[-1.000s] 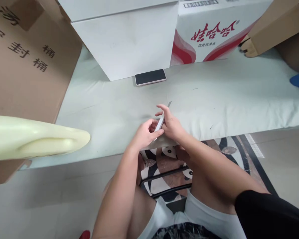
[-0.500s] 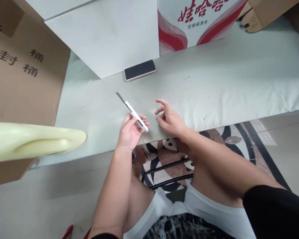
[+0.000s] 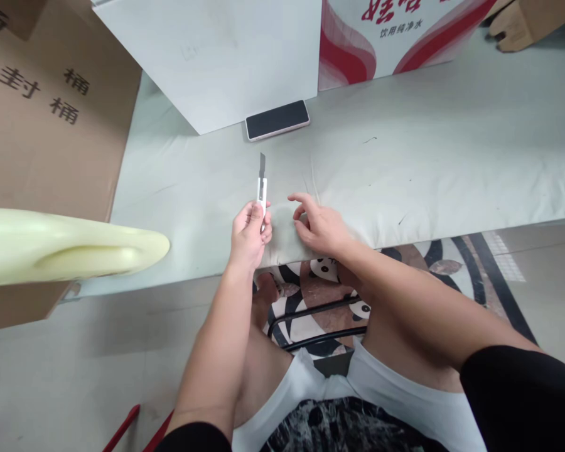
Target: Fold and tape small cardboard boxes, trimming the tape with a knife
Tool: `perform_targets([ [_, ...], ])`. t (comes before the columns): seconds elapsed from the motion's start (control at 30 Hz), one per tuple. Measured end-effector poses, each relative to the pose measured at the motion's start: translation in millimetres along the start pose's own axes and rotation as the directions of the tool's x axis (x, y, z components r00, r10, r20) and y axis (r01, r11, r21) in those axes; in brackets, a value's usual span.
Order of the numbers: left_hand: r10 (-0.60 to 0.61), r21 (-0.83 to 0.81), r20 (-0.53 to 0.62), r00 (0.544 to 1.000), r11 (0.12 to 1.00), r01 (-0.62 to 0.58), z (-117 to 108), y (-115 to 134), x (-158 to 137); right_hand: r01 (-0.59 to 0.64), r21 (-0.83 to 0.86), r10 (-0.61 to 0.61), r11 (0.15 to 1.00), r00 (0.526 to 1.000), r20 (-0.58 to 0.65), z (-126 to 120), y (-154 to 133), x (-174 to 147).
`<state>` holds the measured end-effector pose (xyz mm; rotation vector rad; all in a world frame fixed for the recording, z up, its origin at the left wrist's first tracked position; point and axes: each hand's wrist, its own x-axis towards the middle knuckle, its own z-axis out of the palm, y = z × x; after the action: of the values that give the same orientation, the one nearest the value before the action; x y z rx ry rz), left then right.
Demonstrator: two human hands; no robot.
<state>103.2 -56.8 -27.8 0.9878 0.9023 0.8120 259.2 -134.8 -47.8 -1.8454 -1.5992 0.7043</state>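
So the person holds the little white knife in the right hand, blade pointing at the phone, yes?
Not quite: the head view shows the knife in the left hand, blade pointing toward the phone. The right hand holds nothing.

Two hands show: the left hand [image 3: 250,233] closed around one utility knife [image 3: 262,188], and the right hand [image 3: 321,227] resting open on the one pale padded surface [image 3: 452,157]. One phone [image 3: 277,120] lies at twelve o'clock from the knife. Four boxes stand around: one white box [image 3: 226,56], one red-and-white carton [image 3: 395,31], and two brown cardboard boxes [image 3: 51,113] [image 3: 527,22]. One cream plastic piece [image 3: 70,248] juts in at nine o'clock.
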Motion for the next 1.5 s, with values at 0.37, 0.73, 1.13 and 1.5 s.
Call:
perform_targets([
  [0.37,0.024,-0.042,0.013,1.000,0.999,-0.024,-3,2,-1,0.014,-0.025,-0.015,1.000,0.999,-0.044,5,3,0],
  [0.73,0.058,-0.089,-0.003,0.998,0.994,-0.058,-3,8,-1,-0.004,-0.047,0.002,0.999,0.999,-0.037,5,3,1],
  [1.13,0.070,-0.090,-0.085,0.994,0.993,-0.077,-4,9,-1,0.011,-0.031,-0.012,0.999,0.998,-0.060,6,4,1],
  [1.5,0.073,-0.057,-0.103,0.992,0.995,-0.079,-4,11,-2,-0.017,-0.036,0.015,0.999,0.999,-0.039,4,2,1],
])
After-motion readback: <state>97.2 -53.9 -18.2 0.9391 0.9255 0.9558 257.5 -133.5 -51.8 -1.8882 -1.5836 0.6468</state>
